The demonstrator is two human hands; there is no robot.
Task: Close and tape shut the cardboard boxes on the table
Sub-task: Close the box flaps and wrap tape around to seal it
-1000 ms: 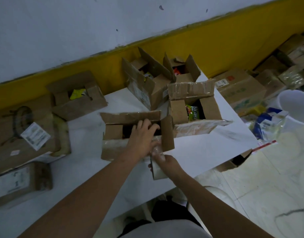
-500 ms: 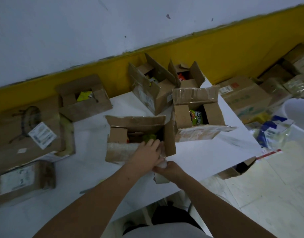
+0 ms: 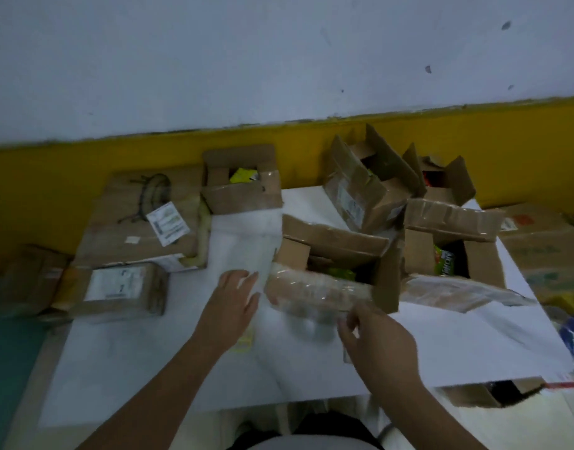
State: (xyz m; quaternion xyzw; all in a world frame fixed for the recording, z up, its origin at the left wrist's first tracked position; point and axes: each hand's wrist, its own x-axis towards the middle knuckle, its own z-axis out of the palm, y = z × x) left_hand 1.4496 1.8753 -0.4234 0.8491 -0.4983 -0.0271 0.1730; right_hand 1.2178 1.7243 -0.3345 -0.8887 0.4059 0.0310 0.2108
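Observation:
The nearest open cardboard box (image 3: pixel 336 246) stands on the white table (image 3: pixel 142 368), with green packets inside and a tape-covered front flap (image 3: pixel 318 289) hanging outward. My left hand (image 3: pixel 235 302) lies flat on the table just left of that flap, fingers straight. At the flap's lower right edge hovers my right hand (image 3: pixel 378 339), fingers loosely curled. A blurred clear shape (image 3: pixel 311 324) sits by its fingertips; whether the hand holds it is unclear. A second open box (image 3: pixel 454 222) stands to the right.
Three more open boxes (image 3: pixel 243 186) (image 3: pixel 365 190) (image 3: pixel 448 180) line the back by the yellow wall band. A small sealed box (image 3: pixel 126 290) and a large flat one (image 3: pixel 136 222) sit at left. Cartons (image 3: pixel 545 248) are stacked on the floor at right. A small yellow item (image 3: pixel 245 342) lies by my left wrist.
My left hand has left the box's opening and moved left onto the table. My right hand has come up beside the front flap. The camera has swung left.

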